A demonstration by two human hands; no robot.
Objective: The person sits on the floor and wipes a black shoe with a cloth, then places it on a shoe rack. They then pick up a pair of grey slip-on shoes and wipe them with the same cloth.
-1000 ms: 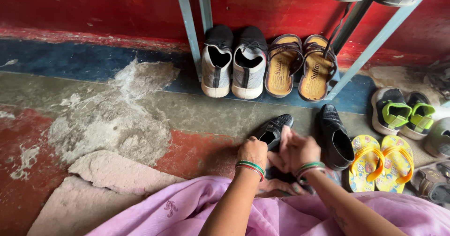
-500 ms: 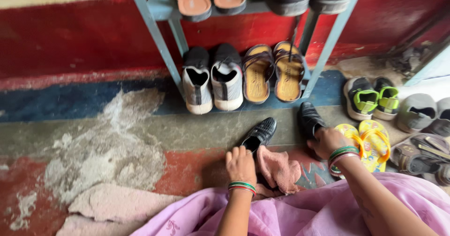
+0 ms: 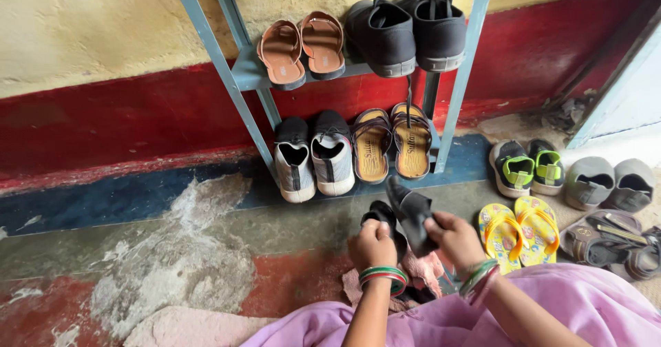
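Head view: two black shoes in hand

Right hand (image 3: 454, 237) grasps a black shoe (image 3: 412, 213), lifted and tilted above a pinkish cloth (image 3: 423, 272). Left hand (image 3: 374, 244) clasps the second black shoe (image 3: 382, 215) just beside it. Behind stands a blue shoe rack (image 3: 241, 78); yellow flip-flops (image 3: 520, 226) lie near the right hand.

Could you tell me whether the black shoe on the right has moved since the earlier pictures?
Yes. The black shoe lay on the floor before; now the right hand holds it lifted, sole outward, nearer the blue rack.
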